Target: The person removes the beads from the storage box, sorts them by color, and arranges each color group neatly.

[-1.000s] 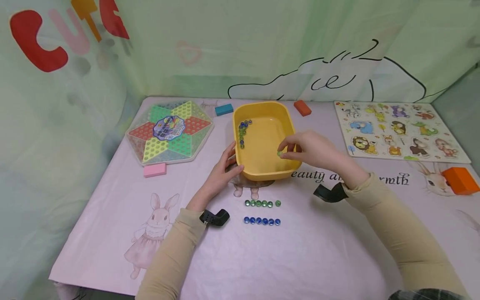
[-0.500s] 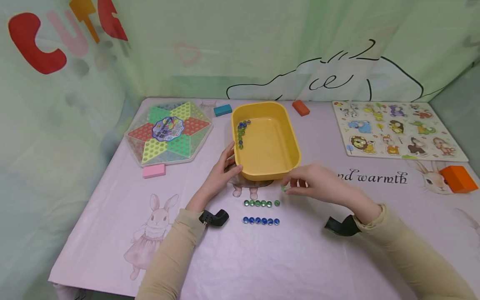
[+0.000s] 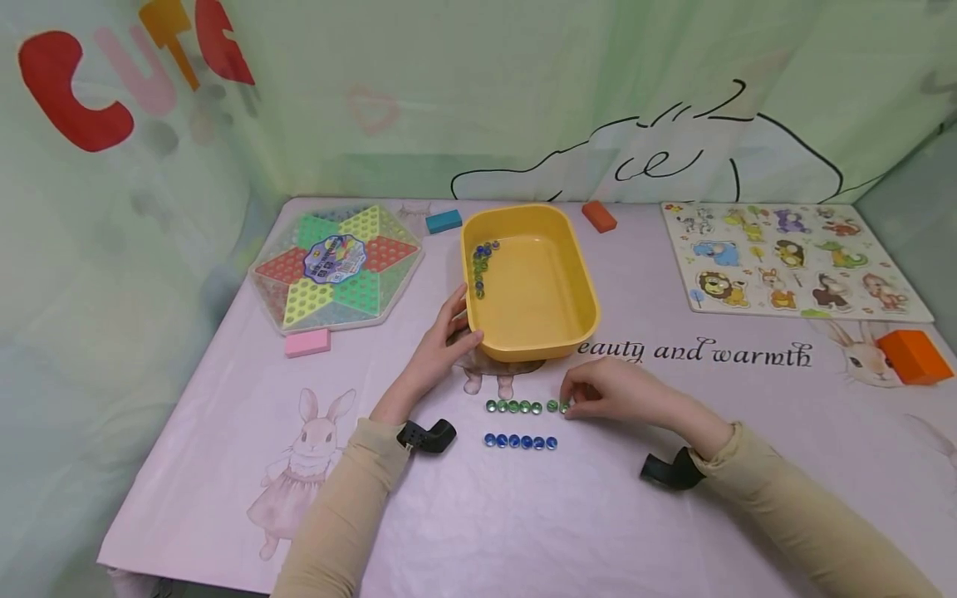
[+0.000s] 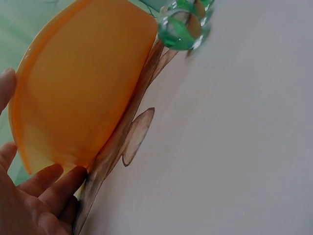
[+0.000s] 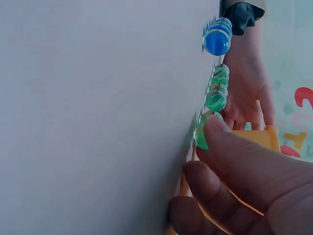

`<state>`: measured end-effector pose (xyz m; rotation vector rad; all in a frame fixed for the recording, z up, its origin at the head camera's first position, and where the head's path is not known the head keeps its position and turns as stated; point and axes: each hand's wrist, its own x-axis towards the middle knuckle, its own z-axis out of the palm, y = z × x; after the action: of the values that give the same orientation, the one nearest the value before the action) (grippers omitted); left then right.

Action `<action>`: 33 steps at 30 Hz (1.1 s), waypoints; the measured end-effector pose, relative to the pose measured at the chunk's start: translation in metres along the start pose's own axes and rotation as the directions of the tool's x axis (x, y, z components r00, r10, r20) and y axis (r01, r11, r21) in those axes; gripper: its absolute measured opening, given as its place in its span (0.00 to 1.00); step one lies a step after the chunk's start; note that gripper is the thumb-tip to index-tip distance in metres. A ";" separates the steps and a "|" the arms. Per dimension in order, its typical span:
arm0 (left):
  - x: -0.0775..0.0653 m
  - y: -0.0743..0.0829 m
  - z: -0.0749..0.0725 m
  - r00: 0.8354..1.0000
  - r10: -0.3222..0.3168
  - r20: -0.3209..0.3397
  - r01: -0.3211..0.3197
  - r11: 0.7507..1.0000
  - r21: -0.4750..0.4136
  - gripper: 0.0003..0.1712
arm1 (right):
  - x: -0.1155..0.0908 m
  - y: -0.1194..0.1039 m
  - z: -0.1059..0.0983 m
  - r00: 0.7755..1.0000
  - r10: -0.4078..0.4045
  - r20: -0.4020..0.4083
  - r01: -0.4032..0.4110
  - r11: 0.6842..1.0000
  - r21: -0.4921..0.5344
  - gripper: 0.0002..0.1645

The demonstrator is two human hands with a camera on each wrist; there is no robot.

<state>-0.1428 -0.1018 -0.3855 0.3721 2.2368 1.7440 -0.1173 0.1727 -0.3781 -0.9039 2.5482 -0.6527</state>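
Right hand (image 3: 616, 392), now lower, is pinching green marble (image 5: 201, 137) beside green marble row (image 3: 513, 407); spread left hand (image 3: 436, 353) is touching yellow tray (image 3: 534, 299).

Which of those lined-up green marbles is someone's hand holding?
The green marble at the row's right end: the right hand pinches it, while the row's other green marbles lie untouched.

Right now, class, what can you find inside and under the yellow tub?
Inside the yellow tub, blue and green marbles bunch along the left side. Underneath is covered, though printed feet show past its near edge.
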 end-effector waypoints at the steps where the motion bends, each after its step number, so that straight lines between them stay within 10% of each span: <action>1: 0.000 0.000 0.000 1.000 0.002 0.000 -0.002 1.000 -0.001 0.42 | 0.000 0.000 0.001 1.000 0.003 0.001 -0.003 1.000 -0.003 0.05; 14: 0.000 0.000 0.000 1.000 0.006 0.003 -0.006 1.000 -0.007 0.42 | 0.000 -0.004 -0.007 0.999 0.001 0.037 -0.002 1.000 0.004 0.07; 33: 0.001 -0.002 0.000 1.000 0.023 -0.002 -0.023 1.000 -0.008 0.42 | 0.042 -0.051 -0.073 0.993 -0.101 0.059 0.103 0.994 -0.029 0.10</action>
<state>-0.1433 -0.1018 -0.3876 0.3964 2.2348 1.7643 -0.1570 0.1324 -0.2982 -1.0544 2.4817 -0.6077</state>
